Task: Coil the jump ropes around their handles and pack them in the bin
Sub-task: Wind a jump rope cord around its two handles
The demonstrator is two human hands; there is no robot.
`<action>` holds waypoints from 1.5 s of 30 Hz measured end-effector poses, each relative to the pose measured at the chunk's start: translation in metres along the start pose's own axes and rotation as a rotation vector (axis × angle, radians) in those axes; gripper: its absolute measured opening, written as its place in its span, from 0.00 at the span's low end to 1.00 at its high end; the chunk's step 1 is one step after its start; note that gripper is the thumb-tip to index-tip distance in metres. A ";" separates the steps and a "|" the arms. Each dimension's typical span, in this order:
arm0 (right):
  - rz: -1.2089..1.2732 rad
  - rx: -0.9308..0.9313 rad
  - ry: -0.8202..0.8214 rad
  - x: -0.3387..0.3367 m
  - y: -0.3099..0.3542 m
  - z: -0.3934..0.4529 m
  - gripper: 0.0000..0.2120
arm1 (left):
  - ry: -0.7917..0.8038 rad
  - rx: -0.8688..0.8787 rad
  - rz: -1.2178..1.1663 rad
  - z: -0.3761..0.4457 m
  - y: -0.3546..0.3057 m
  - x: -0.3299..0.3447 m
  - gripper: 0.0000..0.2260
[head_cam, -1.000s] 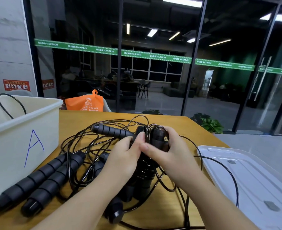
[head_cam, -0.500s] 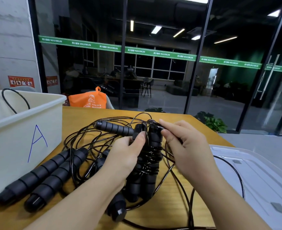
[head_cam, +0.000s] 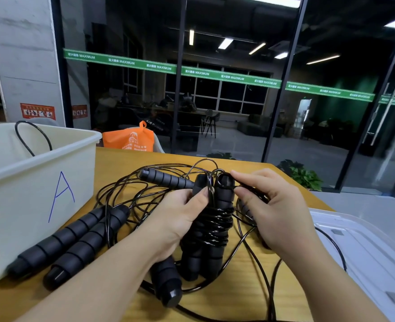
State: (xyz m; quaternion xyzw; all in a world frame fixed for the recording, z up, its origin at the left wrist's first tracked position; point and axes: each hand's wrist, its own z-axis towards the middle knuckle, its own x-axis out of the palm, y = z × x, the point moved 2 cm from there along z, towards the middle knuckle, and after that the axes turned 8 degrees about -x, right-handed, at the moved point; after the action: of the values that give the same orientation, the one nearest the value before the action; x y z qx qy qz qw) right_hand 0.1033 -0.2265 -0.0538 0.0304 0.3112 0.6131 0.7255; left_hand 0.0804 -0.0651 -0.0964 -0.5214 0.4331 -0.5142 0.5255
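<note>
My left hand (head_cam: 176, 219) grips a pair of black foam handles (head_cam: 211, 231) held together upright, with black rope wound around their middle. At the top of that pair my right hand (head_cam: 275, 212) pinches the rope between thumb and forefinger. A tangle of loose black rope (head_cam: 131, 194) spreads over the wooden table (head_cam: 238, 305) behind and under my hands. Two more handles (head_cam: 75, 242) lie side by side at the left, a single handle (head_cam: 166, 178) lies further back, and another (head_cam: 167, 282) pokes out under my left wrist.
A cream bin marked "A" (head_cam: 29, 189) stands at the left with a rope loop sticking out of it. Its clear lid (head_cam: 364, 256) lies at the right, over the table edge. An orange bag (head_cam: 129, 139) sits behind the table, before a glass wall.
My right hand has lifted off the handle tops and now pinches the rope beside them. The left hand keeps its grip on the wound pair. The camera has moved slightly.
</note>
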 end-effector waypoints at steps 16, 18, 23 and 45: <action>-0.080 -0.170 -0.020 0.013 -0.001 -0.004 0.13 | -0.048 0.081 0.174 -0.001 -0.001 -0.001 0.22; -0.049 -0.153 0.015 0.015 -0.001 -0.005 0.16 | -0.060 0.097 0.214 -0.001 -0.001 0.000 0.19; -0.019 -0.110 0.011 0.023 -0.007 -0.004 0.17 | -0.100 0.134 0.297 -0.002 -0.002 0.000 0.14; -0.185 -0.212 -0.139 0.020 -0.014 -0.007 0.08 | -0.290 0.191 0.438 -0.005 -0.005 0.004 0.22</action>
State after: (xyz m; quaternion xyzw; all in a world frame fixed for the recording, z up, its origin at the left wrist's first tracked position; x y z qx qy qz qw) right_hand 0.1129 -0.2136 -0.0736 -0.0328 0.1950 0.5696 0.7978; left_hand 0.0750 -0.0690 -0.0919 -0.4317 0.4054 -0.3468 0.7273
